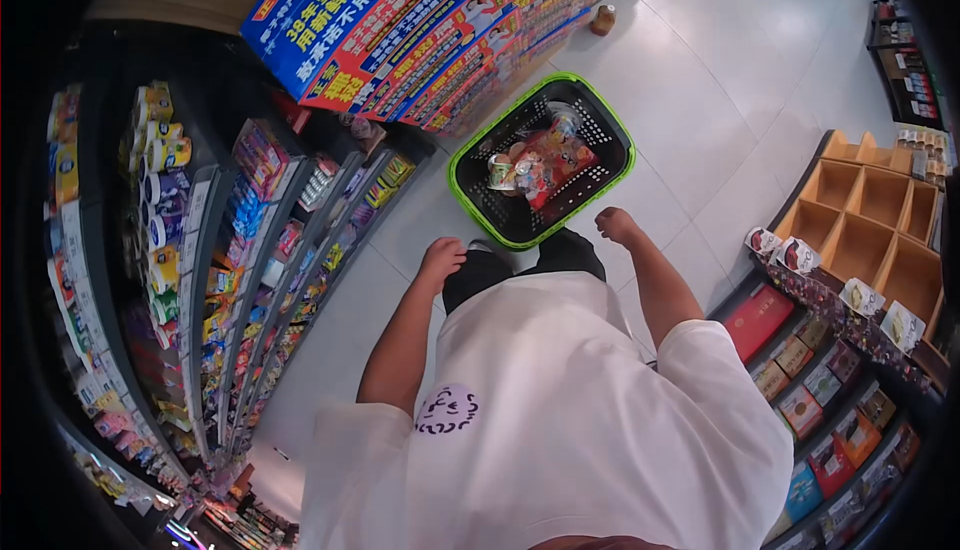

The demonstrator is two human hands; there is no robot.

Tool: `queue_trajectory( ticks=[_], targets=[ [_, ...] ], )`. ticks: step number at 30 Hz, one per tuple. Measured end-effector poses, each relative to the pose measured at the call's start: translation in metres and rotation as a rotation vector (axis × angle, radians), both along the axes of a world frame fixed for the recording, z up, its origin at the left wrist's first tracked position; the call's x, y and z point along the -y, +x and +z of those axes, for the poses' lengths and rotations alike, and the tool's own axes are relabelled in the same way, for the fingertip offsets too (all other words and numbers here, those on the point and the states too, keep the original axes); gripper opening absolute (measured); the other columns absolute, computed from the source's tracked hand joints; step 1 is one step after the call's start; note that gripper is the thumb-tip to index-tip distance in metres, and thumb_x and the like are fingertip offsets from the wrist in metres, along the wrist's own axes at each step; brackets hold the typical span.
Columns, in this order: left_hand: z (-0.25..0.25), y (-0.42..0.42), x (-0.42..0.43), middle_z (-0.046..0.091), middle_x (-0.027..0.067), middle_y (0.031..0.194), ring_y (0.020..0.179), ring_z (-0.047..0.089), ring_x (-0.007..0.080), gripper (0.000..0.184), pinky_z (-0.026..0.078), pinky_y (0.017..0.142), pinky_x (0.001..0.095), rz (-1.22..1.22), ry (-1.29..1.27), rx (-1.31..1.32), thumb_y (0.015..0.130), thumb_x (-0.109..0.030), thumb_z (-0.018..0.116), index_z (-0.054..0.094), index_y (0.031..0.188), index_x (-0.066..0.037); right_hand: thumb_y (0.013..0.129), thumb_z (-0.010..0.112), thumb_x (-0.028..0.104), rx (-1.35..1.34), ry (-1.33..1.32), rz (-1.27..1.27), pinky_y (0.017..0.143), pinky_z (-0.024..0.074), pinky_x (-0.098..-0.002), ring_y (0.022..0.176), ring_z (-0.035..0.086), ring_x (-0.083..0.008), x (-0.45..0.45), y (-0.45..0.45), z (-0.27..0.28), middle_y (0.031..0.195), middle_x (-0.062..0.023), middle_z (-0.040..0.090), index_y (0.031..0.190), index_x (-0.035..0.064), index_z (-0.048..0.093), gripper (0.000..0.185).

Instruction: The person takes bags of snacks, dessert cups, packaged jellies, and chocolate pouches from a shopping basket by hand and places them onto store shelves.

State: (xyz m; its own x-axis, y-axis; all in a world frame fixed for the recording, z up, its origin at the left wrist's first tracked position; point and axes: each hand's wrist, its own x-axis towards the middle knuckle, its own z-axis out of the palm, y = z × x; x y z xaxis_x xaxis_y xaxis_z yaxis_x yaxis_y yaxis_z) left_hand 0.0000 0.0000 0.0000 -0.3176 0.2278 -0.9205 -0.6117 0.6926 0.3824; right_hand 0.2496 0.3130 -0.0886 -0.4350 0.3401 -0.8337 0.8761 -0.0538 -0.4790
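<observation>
A black shopping basket (510, 222) with a bright green rim stands on the floor just in front of my feet. Inside it lie a red package (562, 158) and several clear-wrapped items. My left hand (441, 258) hangs at my left side, below the basket's left corner, with its fingers curled in; what they hold, if anything, is hidden. To the right of the basket, my right hand (616, 226) hangs with curled fingers and touches nothing I can see. Both hands are apart from the basket.
Shelves of packaged snacks (260, 185) run along the left. Stacked blue and red cartons (400, 40) stand ahead. A small brown jar (603, 20) is on the floor beyond them. Wooden compartments (865, 210) and shelves of boxed goods (800, 415) line the right.
</observation>
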Motion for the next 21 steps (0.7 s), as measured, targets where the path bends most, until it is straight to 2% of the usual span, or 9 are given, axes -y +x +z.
queue_trajectory(
  ticks=[1, 5, 7, 11, 13, 15, 17, 19, 21],
  targets=[
    [0.008, 0.007, -0.001, 0.059, 0.0098, 0.102, 0.092, 0.057, 0.0195, 0.034, 0.045, 0.079, 0.0325, 0.012, 0.022, -0.002, 0.085, -0.026, 0.050, 0.049, 0.114, -0.007, 0.076, 0.052, 0.025, -0.009, 0.018, 0.022, 0.067, 0.0495, -0.0357, 0.063, 0.062, -0.0238, 0.008, 0.004, -0.001, 0.077, -0.0163, 0.064, 0.088, -0.0010, 0.064, 0.031],
    [-0.022, 0.023, -0.090, 0.059, 0.0078, 0.101, 0.089, 0.056, 0.0166, 0.031, 0.045, 0.077, 0.0294, -0.024, 0.099, 0.082, 0.086, -0.024, 0.051, 0.049, 0.112, -0.007, 0.077, 0.051, 0.026, 0.061, 0.110, 0.209, 0.082, 0.0448, -0.0412, 0.093, 0.058, -0.0342, -0.057, -0.011, -0.050, 0.093, -0.0212, 0.062, 0.092, -0.0007, 0.063, 0.034],
    [-0.041, 0.036, -0.105, 0.059, 0.0068, 0.099, 0.087, 0.056, 0.0145, 0.031, 0.044, 0.075, 0.0278, -0.082, 0.109, 0.154, 0.087, -0.023, 0.049, 0.049, 0.113, -0.006, 0.077, 0.051, 0.026, 0.054, 0.116, 0.194, 0.082, 0.0449, -0.0414, 0.093, 0.058, -0.0345, -0.065, -0.024, -0.065, 0.094, -0.0212, 0.062, 0.093, -0.0002, 0.063, 0.033],
    [-0.132, 0.043, -0.118, 0.060, 0.0059, 0.092, 0.077, 0.058, 0.0153, 0.026, 0.046, 0.068, 0.0284, -0.316, -0.012, 0.250, 0.083, -0.023, 0.053, 0.055, 0.103, -0.006, 0.077, 0.052, 0.025, -0.024, 0.213, 0.182, 0.081, 0.0453, -0.0420, 0.091, 0.058, -0.0351, -0.071, -0.054, -0.098, 0.091, -0.0206, 0.062, 0.092, 0.0025, 0.061, 0.029],
    [-0.185, 0.028, -0.123, 0.061, 0.0041, 0.087, 0.077, 0.057, 0.0142, 0.019, 0.046, 0.067, 0.0290, -0.605, -0.013, 0.197, 0.083, -0.021, 0.052, 0.057, 0.096, -0.009, 0.078, 0.053, 0.025, -0.011, 0.236, 0.210, 0.082, 0.0454, -0.0398, 0.093, 0.058, -0.0328, -0.070, -0.063, -0.139, 0.094, -0.0181, 0.062, 0.094, 0.0034, 0.061, 0.029],
    [-0.271, 0.014, -0.114, 0.062, 0.0088, 0.082, 0.073, 0.059, 0.0188, 0.018, 0.047, 0.063, 0.0331, -0.703, -0.067, 0.100, 0.080, -0.022, 0.052, 0.061, 0.086, -0.007, 0.078, 0.053, 0.024, 0.030, 0.232, 0.245, 0.082, 0.0451, -0.0416, 0.092, 0.058, -0.0332, -0.075, -0.076, -0.158, 0.094, -0.0180, 0.062, 0.093, 0.0045, 0.060, 0.026],
    [-0.294, -0.015, -0.148, 0.063, 0.0137, 0.081, 0.072, 0.060, 0.0246, 0.022, 0.047, 0.064, 0.0361, -1.008, -0.038, -0.147, 0.078, -0.023, 0.053, 0.063, 0.081, -0.005, 0.078, 0.052, 0.023, -0.016, 0.280, 0.272, 0.080, 0.0457, -0.0431, 0.091, 0.058, -0.0345, -0.090, -0.096, -0.160, 0.093, -0.0173, 0.062, 0.094, 0.0050, 0.060, 0.026],
    [-0.329, -0.026, -0.165, 0.061, 0.0200, 0.072, 0.066, 0.061, 0.0335, 0.027, 0.046, 0.063, 0.0420, -0.952, -0.008, -0.270, 0.076, -0.025, 0.053, 0.061, 0.071, 0.000, 0.079, 0.049, 0.024, -0.015, 0.355, 0.321, 0.077, 0.0464, -0.0448, 0.088, 0.058, -0.0370, -0.096, -0.090, -0.226, 0.092, -0.0192, 0.062, 0.098, 0.0067, 0.058, 0.027],
    [-0.355, -0.032, -0.176, 0.061, 0.0204, 0.074, 0.073, 0.060, 0.0346, 0.028, 0.046, 0.066, 0.0418, -0.902, -0.011, -0.234, 0.076, -0.026, 0.053, 0.062, 0.074, 0.000, 0.081, 0.047, 0.026, 0.034, 0.497, 0.280, 0.074, 0.0468, -0.0457, 0.085, 0.058, -0.0386, -0.105, -0.101, -0.242, 0.089, -0.0213, 0.061, 0.098, 0.0059, 0.056, 0.028]
  ],
)
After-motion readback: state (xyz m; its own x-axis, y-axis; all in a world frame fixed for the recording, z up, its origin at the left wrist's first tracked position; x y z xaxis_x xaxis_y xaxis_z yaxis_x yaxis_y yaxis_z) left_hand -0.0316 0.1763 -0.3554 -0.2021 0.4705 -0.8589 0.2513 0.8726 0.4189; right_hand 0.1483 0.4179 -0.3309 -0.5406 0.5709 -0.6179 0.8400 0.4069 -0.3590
